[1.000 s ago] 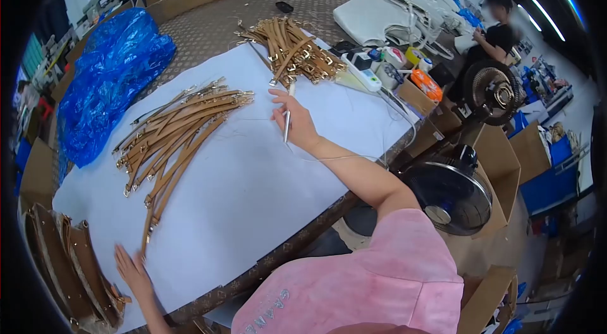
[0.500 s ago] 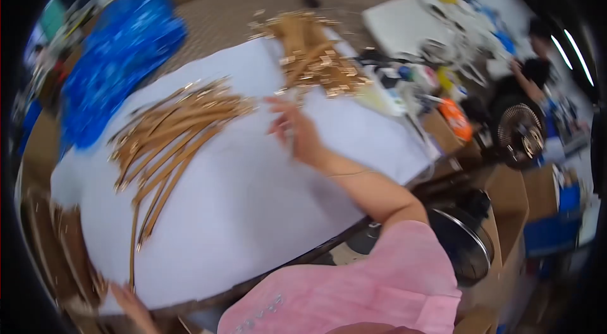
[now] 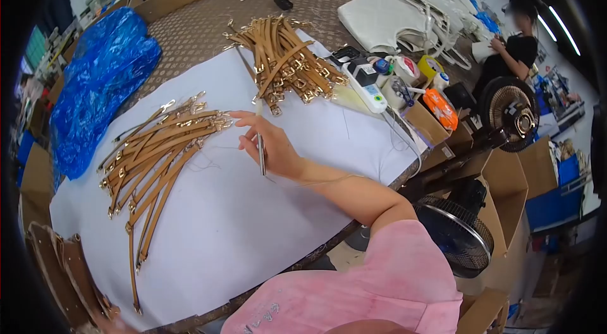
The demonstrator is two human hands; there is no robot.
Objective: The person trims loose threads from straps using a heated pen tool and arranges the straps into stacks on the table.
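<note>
My right hand [image 3: 278, 147] is over the middle of the white sheet [image 3: 227, 220], gripping a slim silver pen-like tool [image 3: 261, 156]; its exact kind is unclear. Beside its fingertips lie the gold metal ends of a fanned pile of tan leather straps [image 3: 158, 151]. A second bundle of buckled straps [image 3: 284, 59] lies just beyond the hand. At the lower left edge my left hand [image 3: 110, 324] is blurred and partly cut off, close to dark brown leather pieces [image 3: 60, 264]. Its fingers cannot be made out.
A blue plastic bag [image 3: 104, 84] lies to the left. On the right are a white power strip [image 3: 370, 94], bottles, an orange packet [image 3: 441, 108] and white bags [image 3: 386, 18]. Fans [image 3: 512, 116] stand beyond the table's right edge. A person [image 3: 518, 49] is in the background.
The view has shifted slightly and sharpened. My right hand is nearer the left strap pile, and the silver tool shows clearly. My left hand has moved lower, toward the frame's edge.
</note>
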